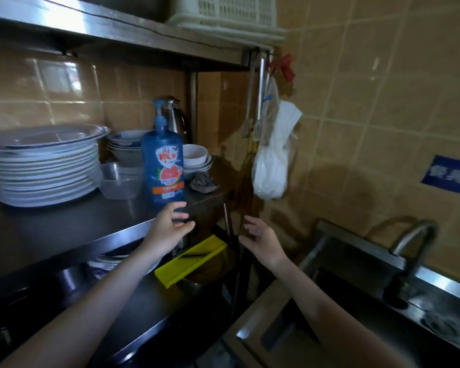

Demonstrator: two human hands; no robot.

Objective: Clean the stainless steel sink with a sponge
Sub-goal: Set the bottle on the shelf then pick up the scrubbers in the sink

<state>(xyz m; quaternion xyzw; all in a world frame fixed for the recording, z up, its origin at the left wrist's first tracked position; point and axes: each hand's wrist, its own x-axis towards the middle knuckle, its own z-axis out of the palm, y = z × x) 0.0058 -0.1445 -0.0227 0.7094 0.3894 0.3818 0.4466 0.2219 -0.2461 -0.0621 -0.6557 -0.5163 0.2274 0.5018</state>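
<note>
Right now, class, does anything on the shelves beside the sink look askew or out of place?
The yellow tray on the lower shelf lies tilted across other items, its far end raised rather than flat. The blue soap bottle stands upright near the edge of the middle shelf. Nothing looks spilled.

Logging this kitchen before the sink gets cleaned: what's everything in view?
dish soap bottle: one, blue, middle shelf front
plates: one stack, white, middle shelf left
bowls: several, white, behind the bottle
plastic bag: one, white, hanging off shelf post
basket: one, white, top shelf
tray: one, yellow, lower shelf
sink: one, steel, lower right
faucet: one, steel, over sink
left hand: one, open, by bottle's base
right hand: one, open, empty, right of left hand
</note>
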